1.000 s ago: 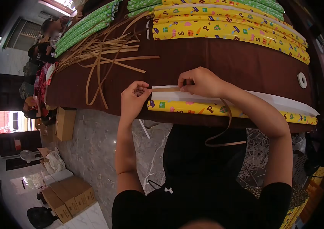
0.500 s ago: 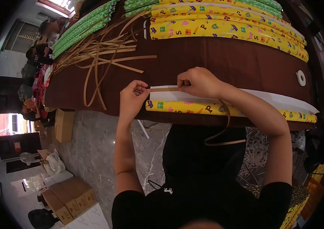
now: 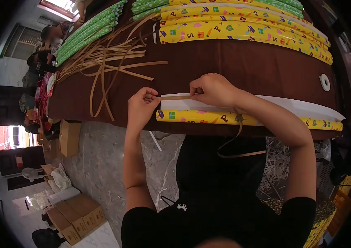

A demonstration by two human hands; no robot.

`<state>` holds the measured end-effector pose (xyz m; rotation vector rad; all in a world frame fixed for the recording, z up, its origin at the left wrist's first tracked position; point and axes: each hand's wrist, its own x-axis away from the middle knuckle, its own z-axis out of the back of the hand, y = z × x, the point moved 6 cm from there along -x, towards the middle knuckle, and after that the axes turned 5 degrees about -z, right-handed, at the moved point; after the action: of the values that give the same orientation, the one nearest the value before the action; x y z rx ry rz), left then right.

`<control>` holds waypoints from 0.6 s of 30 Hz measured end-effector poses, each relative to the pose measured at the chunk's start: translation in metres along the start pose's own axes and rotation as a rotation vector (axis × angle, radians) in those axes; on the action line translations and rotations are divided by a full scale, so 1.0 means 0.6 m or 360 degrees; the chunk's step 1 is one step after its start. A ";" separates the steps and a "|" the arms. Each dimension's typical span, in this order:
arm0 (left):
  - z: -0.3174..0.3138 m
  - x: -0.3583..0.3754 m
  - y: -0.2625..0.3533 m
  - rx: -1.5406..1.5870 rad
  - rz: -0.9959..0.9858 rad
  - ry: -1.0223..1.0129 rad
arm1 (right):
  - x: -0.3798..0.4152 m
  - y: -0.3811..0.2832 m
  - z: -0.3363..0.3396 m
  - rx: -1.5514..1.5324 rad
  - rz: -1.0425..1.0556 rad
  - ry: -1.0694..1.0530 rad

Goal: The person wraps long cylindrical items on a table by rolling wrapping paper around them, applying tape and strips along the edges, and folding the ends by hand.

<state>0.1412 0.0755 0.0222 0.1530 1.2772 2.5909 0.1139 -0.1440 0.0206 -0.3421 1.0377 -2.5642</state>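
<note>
A tan strip (image 3: 175,98) lies along the white edge of a partly unrolled yellow patterned paper roll (image 3: 196,117) at the table's near edge. My left hand (image 3: 143,103) pinches the strip's left end at the paper's left corner. My right hand (image 3: 214,89) holds the same strip farther right, its fingers closed on it. Past my right hand the strip's loose tail (image 3: 241,154) hangs in a curve over the table edge, in front of my dark clothing. My right forearm covers part of the paper.
Yellow rolls (image 3: 241,31) and green rolls (image 3: 90,33) lie at the back of the brown-covered table (image 3: 192,62). Loose tan strips (image 3: 117,66) are heaped at the left. A white tape roll (image 3: 325,82) lies at the right. Cardboard boxes (image 3: 74,215) stand on the floor; people (image 3: 51,35) are at the far left.
The strip's hanging tail has swung slightly to the left. Both hands keep nearly the same pose on the strip, and the whole view has shifted a little.
</note>
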 end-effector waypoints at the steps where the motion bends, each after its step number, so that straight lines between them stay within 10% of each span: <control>1: 0.000 0.000 0.000 0.0000 -0.0002 -0.0002 | 0.000 0.000 0.000 -0.0005 -0.0014 -0.0011; 18: -0.002 -0.004 0.008 -0.0106 -0.0030 -0.0031 | 0.000 -0.002 -0.002 0.0040 0.0042 0.0030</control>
<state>0.1426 0.0708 0.0254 0.1523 1.1785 2.6054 0.1134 -0.1426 0.0206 -0.2966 1.0086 -2.5594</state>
